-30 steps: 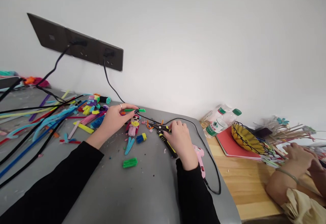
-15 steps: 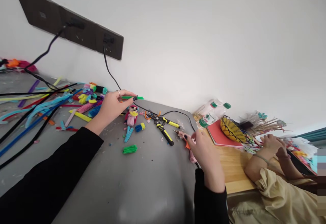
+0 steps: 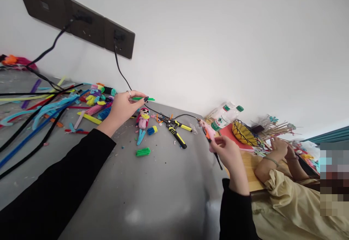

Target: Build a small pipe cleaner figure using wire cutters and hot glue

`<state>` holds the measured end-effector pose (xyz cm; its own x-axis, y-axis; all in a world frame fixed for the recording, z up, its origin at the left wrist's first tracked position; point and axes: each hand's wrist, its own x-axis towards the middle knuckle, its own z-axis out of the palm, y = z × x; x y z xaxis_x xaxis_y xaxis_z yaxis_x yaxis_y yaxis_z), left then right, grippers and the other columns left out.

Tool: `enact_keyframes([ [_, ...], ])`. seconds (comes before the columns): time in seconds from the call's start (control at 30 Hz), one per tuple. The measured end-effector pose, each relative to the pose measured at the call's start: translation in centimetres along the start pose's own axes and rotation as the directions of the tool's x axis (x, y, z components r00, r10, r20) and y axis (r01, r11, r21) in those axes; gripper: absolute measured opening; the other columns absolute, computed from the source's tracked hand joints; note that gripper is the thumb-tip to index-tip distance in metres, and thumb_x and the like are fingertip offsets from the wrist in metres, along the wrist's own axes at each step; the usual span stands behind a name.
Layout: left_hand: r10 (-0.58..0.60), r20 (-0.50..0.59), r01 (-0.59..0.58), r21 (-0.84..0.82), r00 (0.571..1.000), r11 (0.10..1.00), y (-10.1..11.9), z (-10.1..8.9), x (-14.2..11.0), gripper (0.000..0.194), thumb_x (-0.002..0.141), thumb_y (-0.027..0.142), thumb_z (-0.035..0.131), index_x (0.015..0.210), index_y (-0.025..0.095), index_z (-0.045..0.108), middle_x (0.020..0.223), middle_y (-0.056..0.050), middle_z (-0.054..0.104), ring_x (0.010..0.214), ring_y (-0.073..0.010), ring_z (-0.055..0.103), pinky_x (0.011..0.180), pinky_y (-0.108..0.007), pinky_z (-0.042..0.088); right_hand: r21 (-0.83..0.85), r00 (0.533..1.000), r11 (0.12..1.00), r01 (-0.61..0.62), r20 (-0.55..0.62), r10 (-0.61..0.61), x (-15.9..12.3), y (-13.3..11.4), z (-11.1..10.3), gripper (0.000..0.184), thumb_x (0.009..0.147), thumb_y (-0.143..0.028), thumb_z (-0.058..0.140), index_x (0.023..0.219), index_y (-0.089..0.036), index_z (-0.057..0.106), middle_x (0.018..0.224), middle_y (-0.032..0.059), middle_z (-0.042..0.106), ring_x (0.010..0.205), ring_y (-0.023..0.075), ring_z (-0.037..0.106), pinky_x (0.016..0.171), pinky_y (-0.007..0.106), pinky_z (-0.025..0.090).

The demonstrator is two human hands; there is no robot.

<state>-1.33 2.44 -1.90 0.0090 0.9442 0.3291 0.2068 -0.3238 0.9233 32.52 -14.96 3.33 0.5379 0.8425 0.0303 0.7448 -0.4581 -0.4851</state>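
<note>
Pinching one green piece (image 3: 152, 99) in a narrow grip near the far edge of the counter (image 3: 163, 192), our left hand (image 3: 124, 108) kept it joined to nothing we could see, so that part looked undone. Our right hand (image 3: 227, 151) had its grip closed on one pink glue gun (image 3: 210, 131), toward the right edge. Between them stood out one small doll (image 3: 143, 120), head and body apparently formed; we could not tell whether the pale blue piece (image 3: 141, 137) at its near end was attached. One blue-and-yellow bundle (image 3: 152, 130) and, nearer, one green bundle (image 3: 143, 152) lay separate, with one pair of pliers (image 3: 177, 138) to their right. Farther left were loose strips (image 3: 54, 111), too tangled to count; far right, two bottles (image 3: 226, 119) and one basket (image 3: 242, 132).
</note>
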Motion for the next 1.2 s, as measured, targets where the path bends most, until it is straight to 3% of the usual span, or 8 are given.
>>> enact_keyframes([
  [0.2, 0.013, -0.005, -0.013, 0.045, 1.0, 0.999, -0.2, 0.0, 0.2, 0.028, 0.077, 0.04, 0.071, 0.094, 0.021, 0.083, 0.094, -0.008, 0.085, 0.08, -0.0259, 0.078, 0.071, -0.031, 0.06, -0.306, 0.987, 0.951, 0.053, -0.128, -0.096, 6.4, -3.8, 3.8, 0.011, 0.087, -0.015, 0.06, 0.089, -0.012, 0.07, 0.093, 0.019, 0.078, 0.092, 0.0297, 0.073, 0.078, 0.034, 0.049],
  [0.33, 0.009, -0.011, -0.008, 0.034, 1.0, 0.999, -0.3, -0.1, 0.3, 0.029, 0.078, 0.04, 0.07, 0.094, 0.02, 0.083, 0.089, -0.008, 0.085, 0.073, -0.0235, 0.076, 0.062, -0.028, 0.057, -0.369, 0.96, 0.914, 0.171, -0.144, -0.238, 5.9, -5.5, 5.6, 0.025, 0.097, -0.018, 0.056, 0.114, -0.006, 0.07, 0.124, 0.0289, 0.07, 0.116, 0.034, 0.066, 0.095, 0.04, 0.048],
  [0.4, 0.013, -0.01, -0.012, 0.035, 1.0, 0.999, -0.5, -0.1, 0.3, 0.03, 0.078, 0.042, 0.071, 0.095, 0.02, 0.083, 0.083, -0.006, 0.083, 0.066, -0.0218, 0.073, 0.057, -0.028, 0.053, -0.368, 0.932, 0.872, 0.321, -0.04, -0.36, 4.4, -6.4, 6.4, 0.024, 0.098, -0.026, 0.064, 0.118, -0.014, 0.072, 0.123, 0.0178, 0.072, 0.12, 0.0285, 0.064, 0.102, 0.036, 0.046],
  [0.47, 0.016, -0.004, -0.016, 0.044, 1.0, 0.999, -0.6, 0.0, 0.3, 0.031, 0.078, 0.044, 0.071, 0.094, 0.021, 0.083, 0.076, -0.006, 0.081, 0.057, -0.0196, 0.066, 0.05, -0.028, 0.047, -0.421, 0.863, 0.754, 0.504, 0.199, -0.465, 2.9, -7.3, 7.2, 0.021, 0.095, -0.03, 0.072, 0.11, -0.016, 0.076, 0.116, 0.0159, 0.072, 0.119, 0.0305, 0.063, 0.103, 0.039, 0.046],
  [0.63, 0.015, 0.011, -0.015, 0.026, 1.0, 1.0, -0.4, 0.0, 0.1, 0.028, 0.079, 0.041, 0.07, 0.093, 0.021, 0.083, 0.079, -0.006, 0.082, 0.057, -0.0199, 0.066, 0.051, -0.028, 0.047, -0.527, 0.798, 0.599, 0.603, 0.407, -0.445, 2.3, -9.1, 8.2, 0.008, 0.09, -0.022, 0.076, 0.092, -0.015, 0.077, 0.121, 0.0201, 0.069, 0.122, 0.0355, 0.06, 0.098, 0.041, 0.046],
  [0.83, -0.006, 0.026, 0.007, -0.019, 1.0, 1.0, 0.4, -0.3, -0.1, 0.026, 0.077, 0.035, 0.071, 0.093, 0.02, 0.083, 0.083, -0.006, 0.083, 0.069, -0.0228, 0.075, 0.061, -0.029, 0.056, -0.439, 0.737, 0.603, 0.666, 0.514, -0.439, 4.5, -10.7, 7.3, 0.014, 0.074, -0.018, 0.083, 0.072, -0.02, 0.069, 0.099, 0.0054, 0.07, 0.078, 0.0173, 0.063, 0.073, 0.027, 0.043],
  [1.1, -0.016, 0.003, 0.016, -0.118, 1.0, 0.993, 0.6, -0.4, 0.1, 0.018, 0.077, 0.034, 0.075, 0.087, 0.021, 0.081, 0.088, -0.008, 0.084, 0.09, -0.0291, 0.08, 0.07, -0.032, 0.061, -0.359, 0.784, 0.71, 0.606, 0.422, -0.456, 4.5, -11.9, 3.7, 0.014, 0.077, -0.023, 0.069, 0.077, -0.021, 0.056, 0.1, 0.0021, 0.063, 0.075, 0.0141, 0.056, 0.067, 0.026, 0.042],
  [1.2, -0.066, -0.033, 0.056, -0.249, 0.997, 0.967, 0.6, -0.3, 0.2, 0.021, 0.074, 0.037, 0.082, 0.087, 0.02, 0.081, 0.098, -0.011, 0.085, 0.101, -0.0323, 0.08, 0.074, -0.033, 0.063, -0.173, 0.81, 0.818, 0.548, 0.353, -0.468, 4.2, -12.3, 2.0, 0.016, 0.076, -0.03, 0.062, 0.074, -0.023, 0.048, 0.1, 0.0011, 0.061, 0.077, 0.0151, 0.055, 0.069, 0.027, 0.044],
])
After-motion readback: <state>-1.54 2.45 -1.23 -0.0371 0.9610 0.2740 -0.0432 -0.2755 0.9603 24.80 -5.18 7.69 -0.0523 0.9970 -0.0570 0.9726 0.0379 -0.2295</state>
